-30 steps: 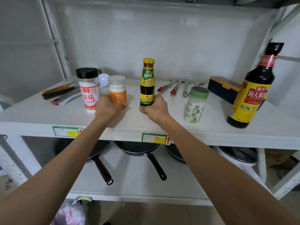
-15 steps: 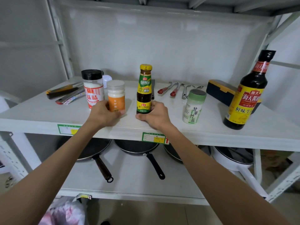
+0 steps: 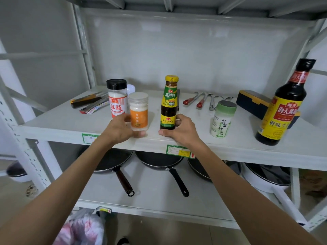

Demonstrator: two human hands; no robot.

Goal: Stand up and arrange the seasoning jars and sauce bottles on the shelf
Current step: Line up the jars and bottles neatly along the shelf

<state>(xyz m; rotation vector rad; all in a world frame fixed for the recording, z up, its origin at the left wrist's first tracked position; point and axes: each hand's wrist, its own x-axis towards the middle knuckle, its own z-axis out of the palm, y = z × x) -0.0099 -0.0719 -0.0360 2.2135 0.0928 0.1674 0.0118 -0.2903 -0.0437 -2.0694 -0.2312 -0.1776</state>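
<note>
Head view: orange-labelled jar (image 3: 138, 113) is gripped upright by the left hand (image 3: 118, 130); yellow-capped sauce bottle (image 3: 169, 103) is clasped at its base by the right hand (image 3: 182, 130) on the shelf (image 3: 238, 147).

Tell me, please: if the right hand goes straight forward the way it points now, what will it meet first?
The right hand already touches the yellow-capped sauce bottle, so that comes first. Behind the bottle, a dark-handled tool probably lies; depth is unclear.

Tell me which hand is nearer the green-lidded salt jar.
Right. The right hand grips the yellow-capped sauce bottle, left of the green-lidded salt jar; the left hand is farther left, on the orange jar.
</note>
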